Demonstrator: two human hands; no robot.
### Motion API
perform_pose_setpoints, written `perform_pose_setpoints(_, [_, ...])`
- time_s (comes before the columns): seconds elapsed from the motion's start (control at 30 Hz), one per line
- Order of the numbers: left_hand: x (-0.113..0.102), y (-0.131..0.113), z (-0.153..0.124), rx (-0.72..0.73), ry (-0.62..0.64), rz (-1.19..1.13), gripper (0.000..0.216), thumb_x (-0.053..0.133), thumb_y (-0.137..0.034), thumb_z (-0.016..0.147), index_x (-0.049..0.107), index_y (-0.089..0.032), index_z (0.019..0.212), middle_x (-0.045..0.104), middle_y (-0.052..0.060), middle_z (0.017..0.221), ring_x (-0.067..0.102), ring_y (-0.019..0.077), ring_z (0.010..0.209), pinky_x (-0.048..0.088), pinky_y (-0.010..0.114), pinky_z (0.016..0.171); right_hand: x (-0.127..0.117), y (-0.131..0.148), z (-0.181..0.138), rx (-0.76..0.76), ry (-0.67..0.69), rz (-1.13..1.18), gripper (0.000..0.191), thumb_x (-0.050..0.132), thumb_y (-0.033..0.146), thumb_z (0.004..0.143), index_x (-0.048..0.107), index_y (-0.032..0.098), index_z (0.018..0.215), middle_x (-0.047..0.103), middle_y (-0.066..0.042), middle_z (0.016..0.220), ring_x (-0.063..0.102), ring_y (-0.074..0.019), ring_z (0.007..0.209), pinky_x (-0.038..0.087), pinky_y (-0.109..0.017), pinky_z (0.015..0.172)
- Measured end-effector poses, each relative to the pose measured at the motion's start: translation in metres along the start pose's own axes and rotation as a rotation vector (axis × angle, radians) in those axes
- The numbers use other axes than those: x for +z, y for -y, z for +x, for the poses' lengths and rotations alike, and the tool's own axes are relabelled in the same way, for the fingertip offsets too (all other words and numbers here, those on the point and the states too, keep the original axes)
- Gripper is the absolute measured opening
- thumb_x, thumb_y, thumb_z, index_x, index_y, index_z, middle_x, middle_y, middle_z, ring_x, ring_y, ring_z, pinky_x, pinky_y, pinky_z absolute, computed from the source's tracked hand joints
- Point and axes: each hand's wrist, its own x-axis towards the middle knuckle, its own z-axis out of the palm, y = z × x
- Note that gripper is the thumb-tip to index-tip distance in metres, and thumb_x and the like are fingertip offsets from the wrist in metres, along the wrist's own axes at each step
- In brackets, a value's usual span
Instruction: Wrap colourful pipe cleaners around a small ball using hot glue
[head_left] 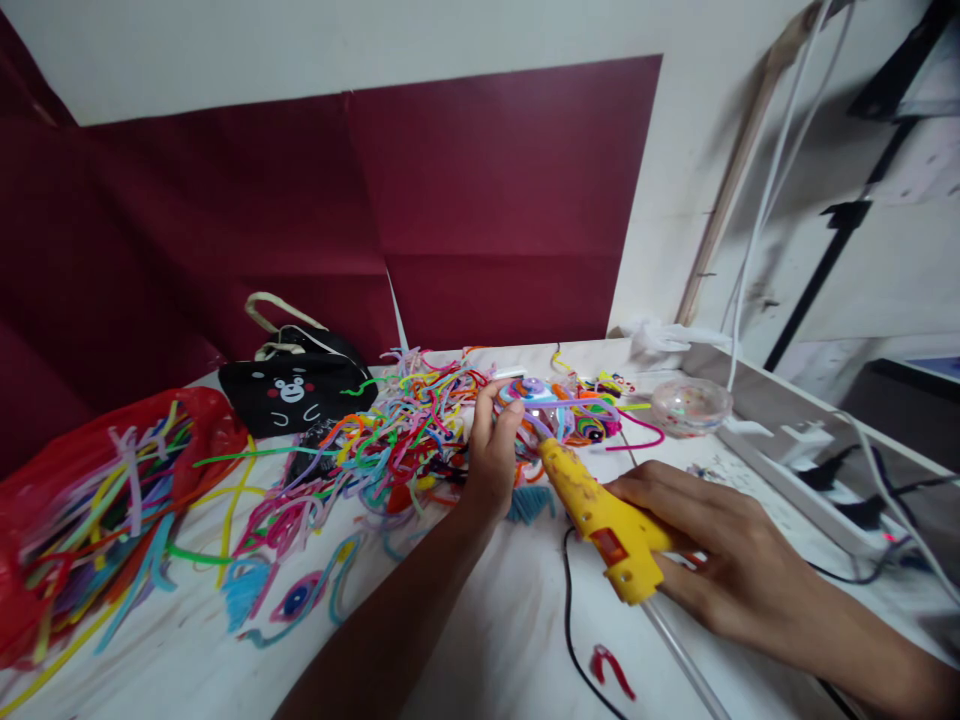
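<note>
My right hand (pixel 720 550) is wrapped round a yellow hot glue gun (pixel 600 520), its nozzle pointing up and left. A clear glue stick (pixel 686 660) sticks out of the gun's back end. My left hand (pixel 495 440) is closed on a round, colourful pipe-cleaner piece (pixel 529 392) with coiled rings, held just beyond the nozzle. A purple pipe cleaner (pixel 574 403) trails from that piece to the right. Whether the nozzle touches it, I cannot tell. Right behind lies another coiled piece (pixel 596 430) with bright loops.
A heap of tangled pipe cleaners (pixel 405 430) covers the table's middle left. Further left are a red bag (pixel 217 425) of pipe cleaners and a black pouch (pixel 300 385). A clear bowl (pixel 691 405), a power strip (pixel 847 500), a black cord (pixel 568 600) and red pliers (pixel 611 670) lie around.
</note>
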Motion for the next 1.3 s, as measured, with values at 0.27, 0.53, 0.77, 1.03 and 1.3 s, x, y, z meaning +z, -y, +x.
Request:
perform_pose_setpoints(0.27, [0.0013, 0.0022, 0.0016, -0.009, -0.021, -0.023, 0.036, 0.076, -0.046, 0.094, 0.074, -0.031, 0.126, 0.076, 0.005, 0.108, 0.071, 0.0299, 0.106, 0.056, 0.038, 0.097, -0.0035, 0.0012, 0.0025, -0.018, 0.024, -0.034, 0.018, 0.066, 0.027, 0.118, 0.07, 0.032, 0.134, 0.084, -0.004, 0.102, 0.084, -0.0217, 0.076, 0.071, -0.027, 0.068])
perform_pose_setpoints(0.53, [0.0028, -0.0045, 0.002, -0.032, -0.027, -0.026, 0.043, 0.074, -0.052, 0.089, 0.071, -0.028, 0.125, 0.075, 0.002, 0.101, 0.068, 0.0246, 0.092, 0.056, 0.034, 0.084, -0.004, 0.0025, 0.0035, -0.034, 0.015, -0.035, 0.016, 0.065, 0.026, 0.118, 0.072, 0.029, 0.132, 0.086, -0.005, 0.101, 0.085, -0.0212, 0.075, 0.07, -0.026, 0.065])
perform_pose_setpoints(0.77, [0.0015, -0.0013, 0.0024, -0.024, -0.036, -0.013, 0.038, 0.074, -0.048, 0.094, 0.073, -0.028, 0.126, 0.073, 0.002, 0.095, 0.068, 0.0245, 0.087, 0.058, 0.035, 0.085, -0.0044, 0.0012, 0.003, -0.03, 0.02, -0.035, 0.016, 0.065, 0.028, 0.12, 0.071, 0.03, 0.134, 0.085, -0.003, 0.1, 0.085, -0.0201, 0.075, 0.069, -0.026, 0.066])
perform_pose_setpoints(1.03, [-0.0003, -0.0003, 0.0, -0.006, -0.011, 0.061, 0.033, 0.071, -0.046, 0.095, 0.074, -0.028, 0.122, 0.081, 0.005, 0.114, 0.075, 0.0285, 0.113, 0.059, 0.039, 0.106, -0.0013, 0.0004, 0.0004, -0.02, 0.002, -0.024, 0.017, 0.067, 0.028, 0.118, 0.073, 0.029, 0.134, 0.085, -0.004, 0.101, 0.084, -0.0208, 0.075, 0.071, -0.028, 0.067])
perform_pose_setpoints(1.3, [0.0004, -0.0026, -0.0016, -0.006, 0.028, 0.08, 0.034, 0.069, -0.046, 0.095, 0.072, -0.028, 0.124, 0.082, 0.008, 0.129, 0.076, 0.0329, 0.128, 0.059, 0.044, 0.117, -0.0021, -0.0001, 0.0025, -0.028, -0.009, -0.029, 0.019, 0.065, 0.023, 0.116, 0.073, 0.03, 0.131, 0.084, -0.004, 0.1, 0.082, -0.0216, 0.073, 0.071, -0.028, 0.064])
